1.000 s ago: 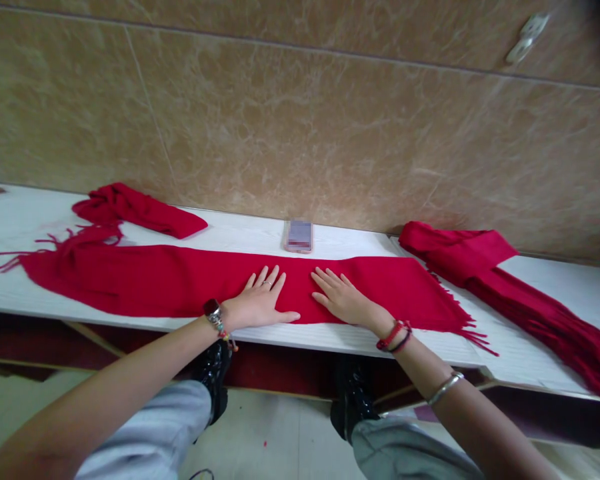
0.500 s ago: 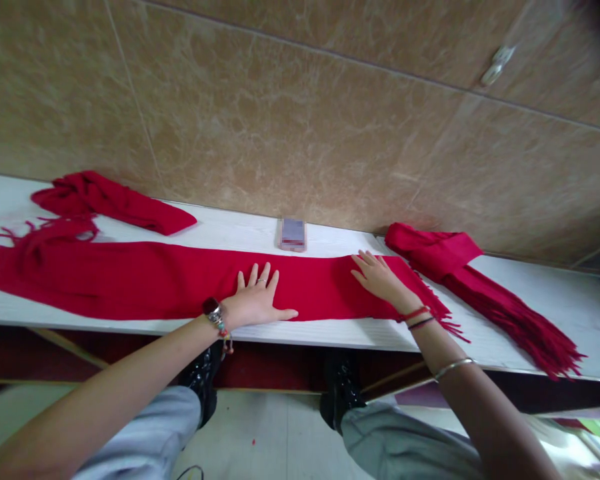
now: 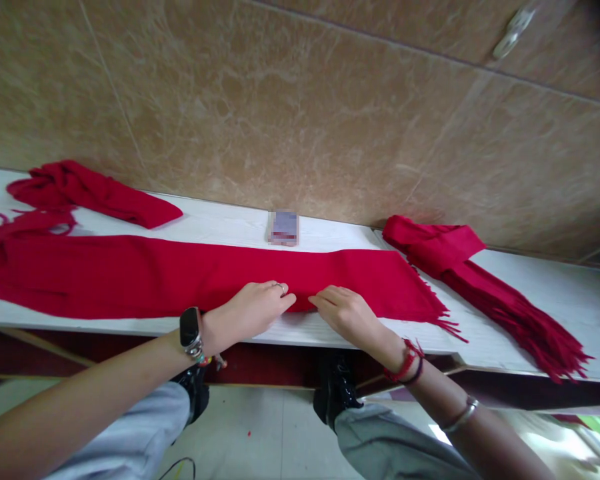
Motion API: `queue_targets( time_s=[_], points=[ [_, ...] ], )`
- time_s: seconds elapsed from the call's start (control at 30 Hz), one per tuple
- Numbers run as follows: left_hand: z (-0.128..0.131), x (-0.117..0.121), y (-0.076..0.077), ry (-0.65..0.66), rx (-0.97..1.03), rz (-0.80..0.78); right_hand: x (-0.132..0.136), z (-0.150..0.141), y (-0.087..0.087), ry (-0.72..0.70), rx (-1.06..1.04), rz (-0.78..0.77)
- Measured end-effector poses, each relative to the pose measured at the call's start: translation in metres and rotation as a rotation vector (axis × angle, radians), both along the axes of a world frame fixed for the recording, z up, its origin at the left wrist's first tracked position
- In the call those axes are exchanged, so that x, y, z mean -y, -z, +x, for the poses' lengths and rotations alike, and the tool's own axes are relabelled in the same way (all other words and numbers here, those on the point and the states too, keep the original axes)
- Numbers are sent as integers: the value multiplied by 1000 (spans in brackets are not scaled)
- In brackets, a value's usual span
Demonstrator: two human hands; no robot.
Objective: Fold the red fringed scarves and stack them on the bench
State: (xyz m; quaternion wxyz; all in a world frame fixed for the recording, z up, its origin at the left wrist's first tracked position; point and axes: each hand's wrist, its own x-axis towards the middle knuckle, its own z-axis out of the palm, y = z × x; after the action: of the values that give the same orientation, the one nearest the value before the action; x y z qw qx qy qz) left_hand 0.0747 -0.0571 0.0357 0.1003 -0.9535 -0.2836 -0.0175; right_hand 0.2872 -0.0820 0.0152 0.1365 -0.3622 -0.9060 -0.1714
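- Near the bottom are gray pants (image 3: 395,437) and shiny black shoes (image 3: 343,397) on the pale floor (image 3: 253,457).
- The left arm has a dark watch (image 3: 190,325). The right arm has a red band (image 3: 407,360) and a silver bangle (image 3: 464,415).
- The left hand (image 3: 257,308) is curled in, with its thumb and fingers pinching the near edge of the long red scarf (image 3: 115,273).
- The right hand (image 3: 347,312) is just beside it, also curled and pinching that same edge.
- The long scarf lies mostly flat along the white bench (image 3: 150,327), with a fringe at its right end.
- Past the scarf, a phone (image 3: 284,228) lies near the middle.
- A bunched red scarf (image 3: 105,197) is at the back left. I can't tell where its end stops by the long one.
- A folded red scarf (image 3: 437,250) lies on the right, its fringe pointing toward the front.
- Farthest is the brown wall (image 3: 260,113).
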Motion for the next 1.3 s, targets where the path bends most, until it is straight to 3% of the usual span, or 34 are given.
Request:
queue_targets(
  time_s=[0.23, 0.4, 0.6, 0.8, 1.0, 1.17, 1.23, 1.3],
  points=[
    [5, 0, -2, 16, 10, 50, 2, -5, 6, -18, -117, 126],
    [-4, -4, -8, 166, -68, 54, 2, 2, 6, -94, -70, 52],
    [-5, 5, -15, 153, -132, 63, 4, 10, 3, -153, -2, 43],
    [-5, 7, -6, 128, -75, -1, 3, 5, -2, -115, 29, -65],
    [1, 4, -13, -4, -42, -79, 4, -2, 4, -56, 18, -74],
    [4, -8, -17, 146, -53, -160, 4, -4, 10, 2, 3, -85],
    [2, -12, -15, 49, -43, -147, 2, -3, 13, -12, 6, -93],
    [0, -13, -15, -139, -30, -91, 1, -2, 15, -23, -3, -98]
  ],
)
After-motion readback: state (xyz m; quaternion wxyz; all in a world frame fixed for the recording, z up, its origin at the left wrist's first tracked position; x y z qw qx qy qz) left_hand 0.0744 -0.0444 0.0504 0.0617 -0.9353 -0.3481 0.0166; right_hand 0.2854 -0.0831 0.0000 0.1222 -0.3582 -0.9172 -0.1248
